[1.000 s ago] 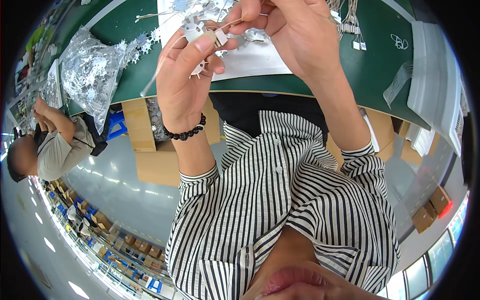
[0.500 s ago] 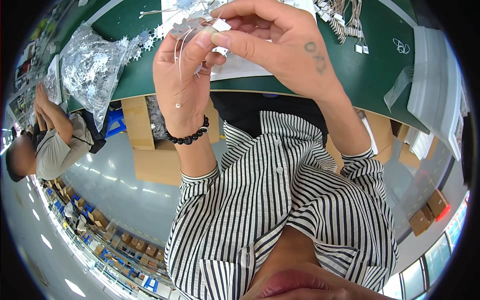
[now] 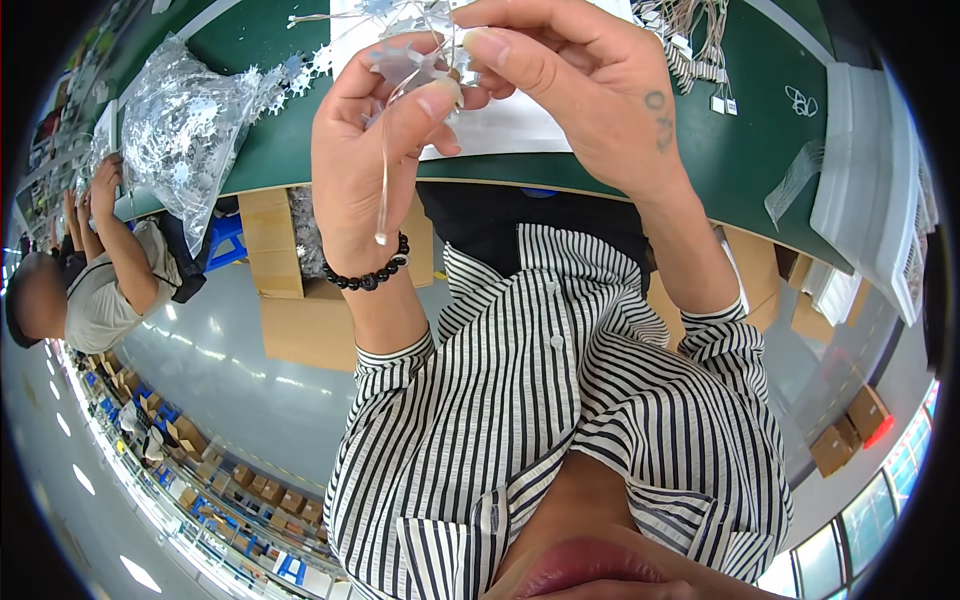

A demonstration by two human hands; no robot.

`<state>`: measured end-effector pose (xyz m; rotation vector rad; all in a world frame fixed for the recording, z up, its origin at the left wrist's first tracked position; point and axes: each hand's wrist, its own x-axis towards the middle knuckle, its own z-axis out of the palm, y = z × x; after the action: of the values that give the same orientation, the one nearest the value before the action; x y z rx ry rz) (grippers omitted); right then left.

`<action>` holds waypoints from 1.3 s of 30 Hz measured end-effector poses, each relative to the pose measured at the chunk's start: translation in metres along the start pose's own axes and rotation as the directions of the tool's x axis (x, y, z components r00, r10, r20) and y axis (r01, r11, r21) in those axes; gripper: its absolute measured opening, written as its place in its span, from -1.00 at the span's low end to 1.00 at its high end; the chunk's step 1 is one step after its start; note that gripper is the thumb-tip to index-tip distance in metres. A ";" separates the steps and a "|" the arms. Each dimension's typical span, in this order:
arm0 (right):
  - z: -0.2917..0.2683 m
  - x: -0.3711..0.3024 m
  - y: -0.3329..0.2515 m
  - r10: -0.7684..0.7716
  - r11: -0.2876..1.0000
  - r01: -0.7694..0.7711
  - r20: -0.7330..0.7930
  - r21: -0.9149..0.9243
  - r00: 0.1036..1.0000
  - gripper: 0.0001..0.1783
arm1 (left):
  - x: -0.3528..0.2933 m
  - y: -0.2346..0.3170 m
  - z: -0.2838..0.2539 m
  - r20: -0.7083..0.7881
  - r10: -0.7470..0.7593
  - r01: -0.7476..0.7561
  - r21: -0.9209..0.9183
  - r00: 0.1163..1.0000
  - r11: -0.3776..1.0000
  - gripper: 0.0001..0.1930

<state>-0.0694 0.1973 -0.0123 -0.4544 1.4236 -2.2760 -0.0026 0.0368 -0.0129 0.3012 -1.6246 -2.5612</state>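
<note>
Here, a small silvery toothed plate (image 3: 405, 62) is held up over the near side of the green table (image 3: 765, 140) by the left hand (image 3: 370, 150). It is pinched between that thumb and the bent fingers, and part of it is hidden behind them. The right hand (image 3: 600, 110) is held just beside it, with the thumb and first finger brought close together, but whether a thin strand is pinched there cannot be told. So the plate lies to the left of the right fingertips, and the left hand is the nearer one, as the plate is gripped by it. A thin pale wire (image 3: 386, 175) is hung down across the left hand, and its long way is pointed from the plate toward the left wrist, away from the right hand. Its small loose end (image 3: 380, 238) is seen just above a black bead bracelet (image 3: 368, 277). Past the hands, more plates and wires are heaped on a white sheet (image 3: 510, 135), where they are partly covered by the fingers. Off to the left, a clear bag (image 3: 200, 215) is filled with toothed bits like these. Off to the right, a bunch of wires with white plugs (image 3: 705, 65) is laid on the table.
</note>
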 end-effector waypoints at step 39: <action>-0.005 -0.014 0.015 0.006 0.976 -0.011 -0.023 -0.215 1.000 -0.65 | 0.010 0.005 -0.018 -0.382 0.271 -0.370 -0.213 0.883 0.904 -0.70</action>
<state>-0.0570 0.2026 -0.0283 -0.4886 1.6894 -2.1353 -0.0087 0.0167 -0.0169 0.3885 -1.0682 -2.2818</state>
